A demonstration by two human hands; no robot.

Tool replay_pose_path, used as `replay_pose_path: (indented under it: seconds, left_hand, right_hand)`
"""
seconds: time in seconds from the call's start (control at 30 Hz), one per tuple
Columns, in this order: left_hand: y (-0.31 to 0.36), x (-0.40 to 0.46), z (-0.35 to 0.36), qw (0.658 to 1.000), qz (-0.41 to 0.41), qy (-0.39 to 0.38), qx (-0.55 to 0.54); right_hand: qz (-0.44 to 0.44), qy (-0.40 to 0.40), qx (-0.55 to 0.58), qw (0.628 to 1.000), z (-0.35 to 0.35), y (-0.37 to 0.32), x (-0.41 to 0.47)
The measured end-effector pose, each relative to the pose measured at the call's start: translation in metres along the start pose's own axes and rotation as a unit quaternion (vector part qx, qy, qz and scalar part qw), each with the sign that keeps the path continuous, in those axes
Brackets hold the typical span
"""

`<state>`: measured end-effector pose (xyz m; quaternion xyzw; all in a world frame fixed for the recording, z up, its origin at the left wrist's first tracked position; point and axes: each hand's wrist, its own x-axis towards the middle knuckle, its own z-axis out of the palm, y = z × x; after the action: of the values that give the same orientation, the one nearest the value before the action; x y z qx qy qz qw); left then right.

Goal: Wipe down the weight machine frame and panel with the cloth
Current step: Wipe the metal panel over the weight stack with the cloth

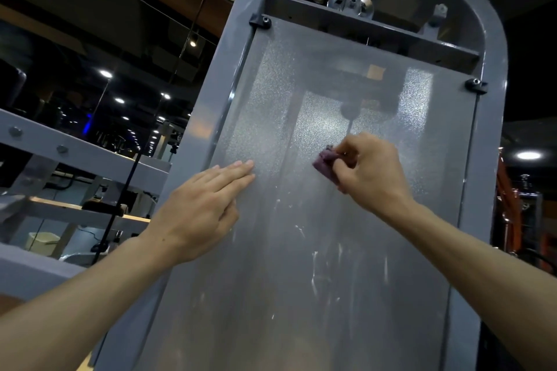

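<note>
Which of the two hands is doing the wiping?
The right hand: its fingers grip the purple cloth against the panel. The left hand holds nothing and lies flat on the panel.

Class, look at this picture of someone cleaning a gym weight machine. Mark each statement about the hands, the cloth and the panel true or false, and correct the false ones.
1. The right hand holds a purple cloth against the panel. True.
2. The left hand also grips a cloth. False: it lies flat on the panel with straight fingers and holds nothing.
3. White streaks show on the panel below the hands. True.
4. The cloth is pressed against the grey frame, off the panel. False: it sits near the middle of the panel, away from the frame.
5. Black corner clips sit at the top corners of the panel. True.
</note>
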<state>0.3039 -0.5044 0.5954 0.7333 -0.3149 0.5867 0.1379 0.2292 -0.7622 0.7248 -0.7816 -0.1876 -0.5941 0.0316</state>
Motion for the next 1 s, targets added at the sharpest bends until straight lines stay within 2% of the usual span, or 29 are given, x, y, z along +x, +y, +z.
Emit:
replay_pose_path:
  seconds: [0.1,0.23,0.3,0.47,0.53,0.6,0.7,0.8,0.87,1.0]
  left_hand:
    - [0.001,0.000,0.000,1.000,-0.004,0.000,0.000]
    - [0.001,-0.001,0.002,1.000,-0.005,0.001,-0.004]
    - [0.001,-0.001,0.002,1.000,-0.006,0.005,-0.006]
    - [0.001,-0.001,0.001,1.000,-0.004,0.002,-0.009]
    - [0.001,0.000,0.000,1.000,-0.004,-0.002,-0.006]
    - [0.000,-0.001,0.000,1.000,-0.004,-0.002,-0.005]
    - [0.001,0.000,0.002,1.000,-0.005,-0.005,-0.007]
    - [0.001,0.000,0.001,1.000,-0.008,-0.004,-0.009]
    - [0.001,0.000,0.000,1.000,-0.007,-0.004,-0.009]
    - [0.002,0.000,-0.002,1.000,-0.004,-0.007,-0.007]
  right_hand:
    - [-0.020,-0.014,0.023,0.999,0.007,-0.011,-0.014]
    - [-0.103,-0.115,0.022,0.988,0.022,-0.026,-0.055]
    - [-0.120,-0.128,0.010,0.984,0.022,-0.025,-0.050]
    - [-0.050,-0.012,-0.004,0.999,0.009,-0.015,0.004]
    - [-0.036,-0.005,-0.012,0.999,0.011,-0.017,0.007]
    - [-0.065,-0.028,0.001,0.998,0.016,-0.025,-0.008]
    - [-0.150,-0.105,0.022,0.983,0.025,-0.037,-0.044]
    - [-0.201,-0.162,-0.001,0.966,0.026,-0.040,-0.048]
    - [-0.187,-0.132,0.000,0.973,0.023,-0.039,-0.029]
    - [-0.079,-0.033,0.007,0.996,0.022,-0.038,0.006]
